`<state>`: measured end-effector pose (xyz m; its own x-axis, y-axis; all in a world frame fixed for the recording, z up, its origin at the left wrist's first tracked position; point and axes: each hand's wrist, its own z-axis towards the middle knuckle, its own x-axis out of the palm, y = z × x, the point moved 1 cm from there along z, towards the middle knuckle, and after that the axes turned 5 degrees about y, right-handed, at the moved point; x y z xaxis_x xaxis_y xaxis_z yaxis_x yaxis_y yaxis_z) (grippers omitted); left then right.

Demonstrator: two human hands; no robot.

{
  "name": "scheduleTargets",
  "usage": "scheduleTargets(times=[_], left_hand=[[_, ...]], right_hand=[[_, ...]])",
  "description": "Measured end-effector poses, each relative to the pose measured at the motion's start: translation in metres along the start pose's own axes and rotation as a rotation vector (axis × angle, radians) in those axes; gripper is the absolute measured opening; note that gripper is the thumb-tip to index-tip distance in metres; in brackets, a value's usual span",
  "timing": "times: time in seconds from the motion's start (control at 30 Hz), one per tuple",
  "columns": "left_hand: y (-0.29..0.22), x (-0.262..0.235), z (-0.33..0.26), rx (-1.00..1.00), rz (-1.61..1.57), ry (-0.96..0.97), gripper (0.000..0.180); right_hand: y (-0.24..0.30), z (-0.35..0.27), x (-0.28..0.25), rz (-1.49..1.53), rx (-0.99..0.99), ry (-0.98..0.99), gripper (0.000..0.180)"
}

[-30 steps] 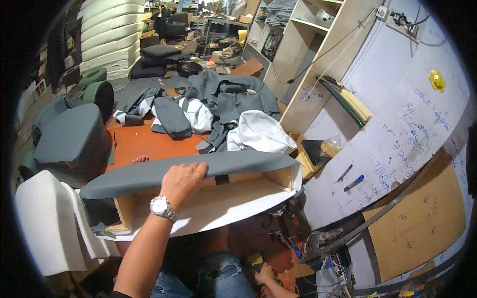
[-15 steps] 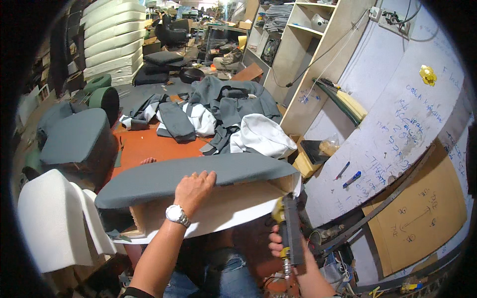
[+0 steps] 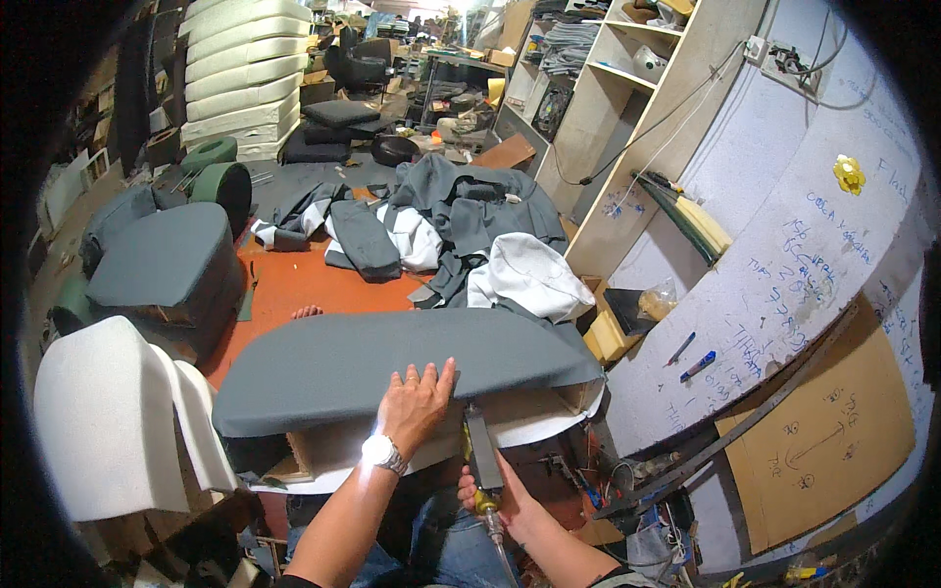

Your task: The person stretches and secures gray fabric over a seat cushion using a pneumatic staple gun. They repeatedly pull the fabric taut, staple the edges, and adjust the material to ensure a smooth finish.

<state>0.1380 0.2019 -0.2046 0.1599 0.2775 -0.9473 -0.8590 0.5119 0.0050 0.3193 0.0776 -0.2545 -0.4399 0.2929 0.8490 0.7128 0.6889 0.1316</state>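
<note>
A long grey fabric-covered seat piece (image 3: pixel 343 363), rounded at its left end, lies across the middle in front of me. Its wooden frame (image 3: pixel 300 457) and a strip of white material show along the near side. My left hand (image 3: pixel 416 404), with a watch on the wrist, rests on the grey cover near its front edge, fingers stretched out. In my right hand (image 3: pixel 495 490) is a yellow and grey air staple gun (image 3: pixel 480 446), a hose fitting at its lower end. The gun's nose is at the seat's near edge, just right of my left hand; whether it touches is hard to tell.
White foam pieces (image 3: pixel 108 421) stand at the near left, a grey padded seat (image 3: pixel 162 260) behind them. Grey and white fabric covers (image 3: pixel 461 230) lie heaped on the orange surface (image 3: pixel 294 279). Shelves (image 3: pixel 637 88) and a white written-on board (image 3: pixel 774 284) flank the right side.
My right hand has brought the staple gun leftward and up against the seat's near edge. The seat's top tilts more toward me. My left hand stays on it, appearing slightly farther right.
</note>
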Motion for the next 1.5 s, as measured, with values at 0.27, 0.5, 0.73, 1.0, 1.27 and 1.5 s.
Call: scheduleTargets(times=[0.27, 0.5, 0.73, 1.0, 1.27, 1.5], left_hand=[[-0.001, -0.005, -0.065, 0.061, -0.061, 0.024, 0.044], [-0.017, -0.002, -0.11, 0.005, -0.145, 0.105, 0.054], [-0.069, -0.014, -0.085, -0.039, -0.186, 0.359, 0.09], [-0.187, 0.023, -0.001, 0.269, -0.016, 0.166, 0.076], [-0.197, 0.015, 0.014, 0.269, -0.188, 0.199, 0.058], [-0.197, 0.026, 0.009, 0.359, -0.152, 0.1, 0.053]], right_hand=[[0.01, -0.132, -0.086, -0.591, -0.21, -0.578, 0.054], [-0.052, -0.186, -0.304, -1.094, -0.054, -1.022, 0.072], [-0.046, -0.167, -0.22, -1.704, -0.151, -1.153, 0.055], [0.091, -0.15, -0.056, -2.081, -1.134, -1.229, 0.046], [0.151, -0.148, -0.056, -2.662, -0.751, -0.666, 0.017], [0.143, -0.158, -0.065, -2.57, -0.885, -0.593, 0.018]])
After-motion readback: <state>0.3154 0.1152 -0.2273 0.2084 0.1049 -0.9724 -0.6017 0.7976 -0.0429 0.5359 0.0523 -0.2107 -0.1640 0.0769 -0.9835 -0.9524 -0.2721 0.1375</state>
